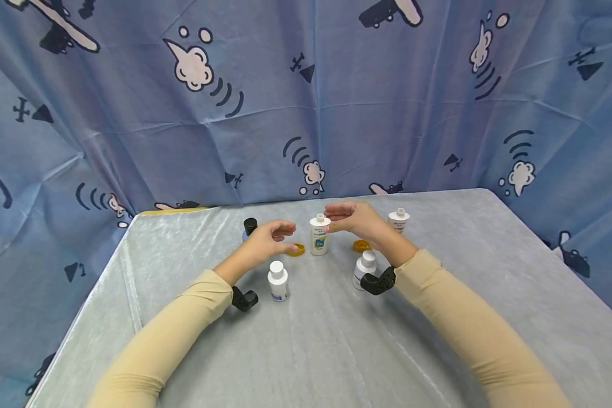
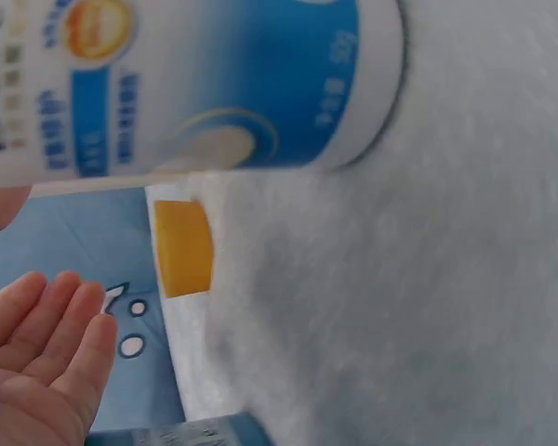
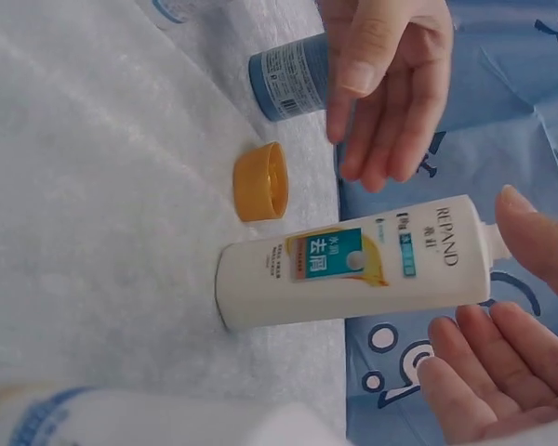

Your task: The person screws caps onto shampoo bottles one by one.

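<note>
1. Head view, position: a bare-necked white bottle [image 1: 318,239] stands upright on the desk [image 1: 290,362], toward the far edge, about midway between the far corners. The right hand [image 1: 359,220] is at its neck, fingers extended, thumb well apart, no grip formed. The left hand [image 1: 270,241], on the far-left corner's side, has gently bent fingers, is near a yellow cap [image 1: 296,250] and holds nothing.

2. Head view, step: the right hand appears to be placed about the neck, either to take or to release; I cannot tell which. If taking, the next move calls for bringing thumb and fingers together evenly, as the narrow neck could let the bottle tip.

3. Left wrist view: exposes the printed label of a blue-and-white bottle [image 2: 223,84], unreadable from the head. The bare-necked bottle cannot be made out here.

4. Right wrist view: exposes the REPAND label, the cap's hollow end facing up, and a blue bottle [image 3: 293,79] mostly masked in the head view. The right thumb overlaps the neck; contact cannot be confirmed.
</note>
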Available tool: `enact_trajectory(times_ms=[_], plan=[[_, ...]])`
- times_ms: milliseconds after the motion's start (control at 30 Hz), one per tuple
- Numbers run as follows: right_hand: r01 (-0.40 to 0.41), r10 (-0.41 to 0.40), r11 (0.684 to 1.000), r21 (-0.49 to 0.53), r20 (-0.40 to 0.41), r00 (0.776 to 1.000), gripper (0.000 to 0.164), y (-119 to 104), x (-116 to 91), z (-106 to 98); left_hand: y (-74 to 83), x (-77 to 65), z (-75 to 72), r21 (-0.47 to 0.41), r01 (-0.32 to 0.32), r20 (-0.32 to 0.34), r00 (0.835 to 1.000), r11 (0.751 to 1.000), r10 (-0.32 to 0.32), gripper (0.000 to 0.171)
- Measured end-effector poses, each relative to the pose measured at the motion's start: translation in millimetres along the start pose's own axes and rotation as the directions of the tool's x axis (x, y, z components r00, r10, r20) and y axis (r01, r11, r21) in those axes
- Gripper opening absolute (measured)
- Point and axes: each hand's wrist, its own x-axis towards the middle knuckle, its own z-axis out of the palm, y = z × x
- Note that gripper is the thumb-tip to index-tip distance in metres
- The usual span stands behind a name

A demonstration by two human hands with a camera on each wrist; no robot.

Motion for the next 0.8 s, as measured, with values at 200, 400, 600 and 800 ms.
enact_trajectory(times_ms=[200, 400, 600, 800], plan=[[-0.034, 0.034, 0.999, -0.015, 0.016, 0.999, 0.063, 3, 5, 1, -5.2, 4.6, 8.5, 0.025, 0.058, 0.035, 0.998, 0.998, -0.059, 0.058], [-0.051, 0.051, 0.999, -0.02, 0.022, 0.998, 0.066, 5, 6, 3, -11.1, 6.1, 15.0, 0.08, 0.043, 0.046, 0.998, 0.996, -0.047, 0.063], [-0.081, 0.082, 0.996, -0.022, 0.028, 0.996, 0.067, 4, 8, 5, -16.3, 8.0, 16.3, 0.084, 0.083, 0.042, 0.995, 0.993, -0.086, 0.061], [-0.13, 0.131, 0.989, -0.065, 0.01, 0.991, 0.061, 4, 10, 9, -18.5, 9.7, 16.5, 0.121, 0.094, 0.063, 0.993, 0.988, -0.102, 0.057]])
